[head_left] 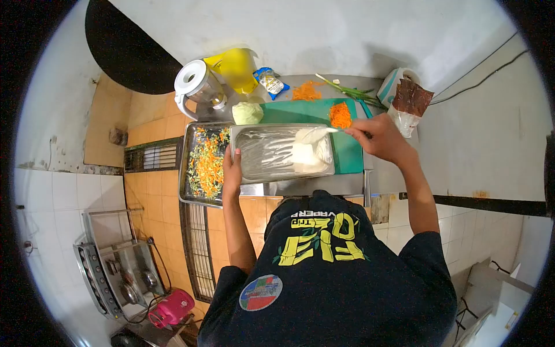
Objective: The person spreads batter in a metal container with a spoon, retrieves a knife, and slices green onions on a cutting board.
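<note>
A rectangular metal pan (282,177) lies over the front of a green cutting board (349,151). White creamy spread (305,157) is heaped at its right end and smeared in streaks across its bottom. My left hand (232,173) grips the pan's left wall. My right hand (377,136) is closed around the handle of a spoon (333,130), whose coated head is over the cream; its exact shape is hard to make out. Left of the pan, partly beneath my left hand, is a metal tray (184,168) of shredded orange and green vegetables (206,163).
Shredded carrot (340,115) sits on the board, with more gratings behind. A cabbage (247,113), blender jug (199,87), yellow container (237,68), blue packet (270,82), green onions (352,91) and brown-and-white bag (409,104) surround it. A stove (118,272) and pink gas cylinder (172,307) stand lower left.
</note>
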Demonstrator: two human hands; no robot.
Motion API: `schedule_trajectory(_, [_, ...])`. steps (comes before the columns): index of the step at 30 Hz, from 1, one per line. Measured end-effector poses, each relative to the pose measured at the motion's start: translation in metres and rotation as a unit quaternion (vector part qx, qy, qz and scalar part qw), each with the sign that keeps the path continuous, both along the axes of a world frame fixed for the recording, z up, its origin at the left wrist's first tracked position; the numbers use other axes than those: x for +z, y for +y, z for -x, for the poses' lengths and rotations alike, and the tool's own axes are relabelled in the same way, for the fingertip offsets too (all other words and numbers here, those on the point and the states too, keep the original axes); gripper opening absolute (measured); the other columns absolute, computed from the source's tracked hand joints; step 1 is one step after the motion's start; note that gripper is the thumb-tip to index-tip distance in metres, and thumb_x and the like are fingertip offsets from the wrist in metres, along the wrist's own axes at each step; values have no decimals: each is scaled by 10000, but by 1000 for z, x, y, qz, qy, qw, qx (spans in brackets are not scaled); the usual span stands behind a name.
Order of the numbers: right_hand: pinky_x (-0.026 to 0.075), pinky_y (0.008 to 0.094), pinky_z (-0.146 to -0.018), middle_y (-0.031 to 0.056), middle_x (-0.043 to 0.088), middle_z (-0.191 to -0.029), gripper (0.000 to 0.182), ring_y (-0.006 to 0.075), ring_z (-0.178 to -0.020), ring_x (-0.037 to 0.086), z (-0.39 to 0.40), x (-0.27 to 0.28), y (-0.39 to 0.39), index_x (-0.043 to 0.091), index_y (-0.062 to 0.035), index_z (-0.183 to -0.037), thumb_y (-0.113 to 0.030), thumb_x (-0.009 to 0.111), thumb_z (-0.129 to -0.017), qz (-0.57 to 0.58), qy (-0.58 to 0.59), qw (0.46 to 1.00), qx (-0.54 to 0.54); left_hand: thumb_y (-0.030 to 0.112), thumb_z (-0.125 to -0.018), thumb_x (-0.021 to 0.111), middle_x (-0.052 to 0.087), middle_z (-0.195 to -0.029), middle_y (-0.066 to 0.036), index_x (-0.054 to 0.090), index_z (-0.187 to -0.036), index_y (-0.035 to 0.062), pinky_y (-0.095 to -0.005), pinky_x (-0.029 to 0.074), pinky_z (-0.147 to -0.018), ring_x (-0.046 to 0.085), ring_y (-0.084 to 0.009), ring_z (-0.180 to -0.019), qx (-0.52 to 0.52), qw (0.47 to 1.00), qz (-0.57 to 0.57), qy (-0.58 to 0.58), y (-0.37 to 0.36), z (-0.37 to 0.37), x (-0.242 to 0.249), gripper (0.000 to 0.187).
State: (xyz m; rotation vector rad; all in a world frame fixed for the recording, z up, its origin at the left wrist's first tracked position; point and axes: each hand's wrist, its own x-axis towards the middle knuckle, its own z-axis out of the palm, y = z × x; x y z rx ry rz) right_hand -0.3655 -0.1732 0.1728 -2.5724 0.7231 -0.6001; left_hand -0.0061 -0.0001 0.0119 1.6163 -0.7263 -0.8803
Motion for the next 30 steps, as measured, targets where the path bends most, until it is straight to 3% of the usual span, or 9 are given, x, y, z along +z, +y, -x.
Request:
schedule_trajectory(4, [417,351,-485,127,604,-651,127,293,-507,538,0,52,2,667,-21,-804,-116,709,-877,75,-40,996,-2,310,-1050,495,513,-1419,-157,389,-1471,-31,-330,347,-1091,479,-222,-1281,3,1000,-23,1,-6,4,17,552])
schedule_trajectory(7, [438,399,-491,94,622,-629,213,285,-519,596,-1,82,2,644,-89,-794,-268,713,-887,119,-65,991,-10,315,-1050,495,506,-1429,-157,384,-1474,-30,-332,342,-1096,473,-224,-1290,-3,999,-33,-5,-7,0,13,558])
schedule_trajectory(15, [410,364,-483,71,589,-612,190,253,-503,560,-6,134,7,630,-87,-772,-212,739,-865,230,-49,972,12,318,-1052,487,482,-1453,-169,376,-1478,-32,-338,327,-1110,452,-236,-1318,-2,999,-51,-9,-6,-4,7,563])
schedule_trajectory(28, [426,364,-494,77,602,-626,187,251,-522,578,-8,132,6,661,-87,-800,-244,731,-873,204,-85,975,1,330,-1052,487,481,-1449,-168,372,-1483,-23,-338,336,-1104,460,-242,-1308,-20,999,-35,5,-7,-3,14,569])
schedule_trajectory(30, [426,337,-482,82,602,-618,146,227,-495,562,-12,103,3,664,-50,-794,-161,744,-847,164,-101,981,7,328,-1052,486,488,-1441,-166,376,-1481,-20,-340,338,-1101,465,-241,-1301,-18,999,-34,6,-6,-1,14,563])
